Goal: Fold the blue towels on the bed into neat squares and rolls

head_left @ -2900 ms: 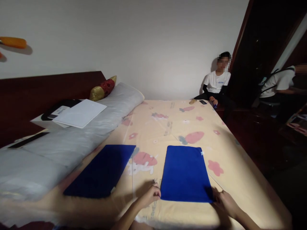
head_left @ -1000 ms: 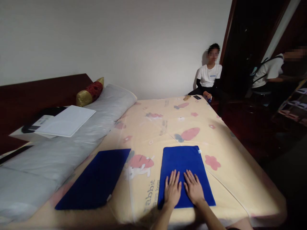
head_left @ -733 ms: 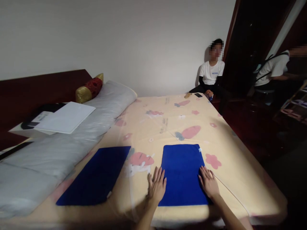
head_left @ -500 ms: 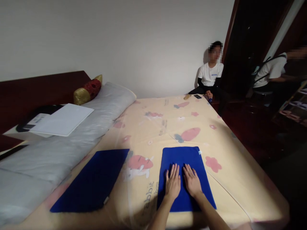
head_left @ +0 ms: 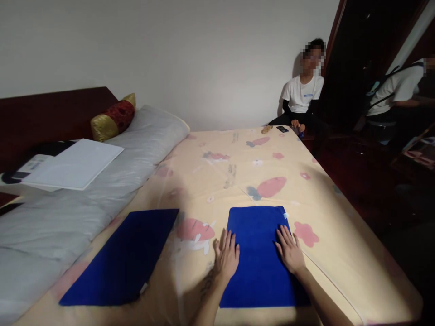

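Bed (head_left: pixel 238 149) with a cartoon-print sheet fills the view. Long grey bolster (head_left: pixel 102 190) runs along its left side. Seated person (head_left: pixel 302 97) at the far right corner, well apart.

Two cloths lie flat near the near edge. The second blue cloth (head_left: pixel 125 258) lies off to the left, untouched. The blue cloth (head_left: pixel 260 267) lies directly ahead, long axis running away from the wearer.

Left hand (head_left: pixel 226 259) is open, palm down, straddling the cloth's left edge. Right hand (head_left: pixel 290 251) is open and flat, just inside its right edge. The cloth spans between them; neither hand is nearer.

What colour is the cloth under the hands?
The cloth is plain bright blue; the head view shows it best.
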